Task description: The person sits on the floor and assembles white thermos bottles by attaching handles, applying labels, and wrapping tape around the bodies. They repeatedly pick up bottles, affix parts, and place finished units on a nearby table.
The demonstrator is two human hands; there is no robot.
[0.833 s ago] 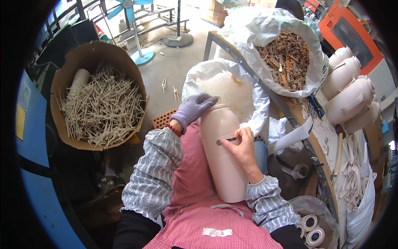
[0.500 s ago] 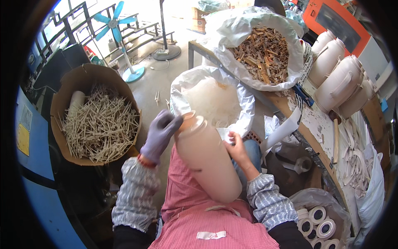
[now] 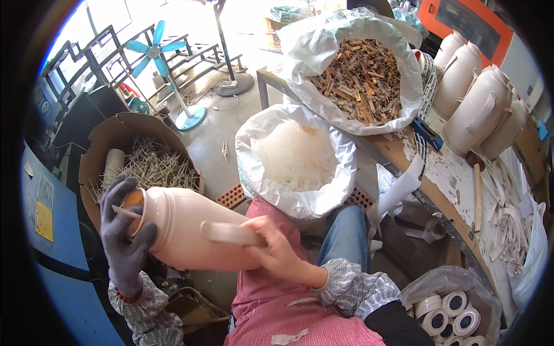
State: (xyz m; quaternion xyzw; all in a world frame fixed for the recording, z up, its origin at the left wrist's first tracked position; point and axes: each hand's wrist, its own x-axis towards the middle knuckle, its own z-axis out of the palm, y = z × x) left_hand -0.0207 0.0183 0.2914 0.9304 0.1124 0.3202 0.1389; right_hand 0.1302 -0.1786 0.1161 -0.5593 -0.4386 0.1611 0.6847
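Note:
A pale pink plastic jug (image 3: 193, 230) lies tilted sideways over my lap, its mouth pointing left. My left hand (image 3: 130, 230), in a grey glove, is curled around the mouth's rim. A thin pale strip (image 3: 127, 212) crosses the opening by those fingers; whether it is attached to the jug I cannot tell. My bare right hand (image 3: 277, 251) grips the lower end of the jug's handle (image 3: 228, 232). Just beyond the mouth stands a cardboard box (image 3: 86, 155) of thin pale plastic sticks (image 3: 153, 167).
Ahead is a white sack (image 3: 297, 155) of translucent scraps. A sack of brown scraps (image 3: 369, 81) sits on the bench at right, with several similar jugs (image 3: 473, 112) and loose strips (image 3: 508, 230). Round white lids (image 3: 464, 320) fill a bag at lower right. A blue fan (image 3: 154, 52) stands far left.
The jug has swung left and tipped, its handle turning into view. My left hand has moved left with the mouth. My right hand has left a white piece and taken the handle.

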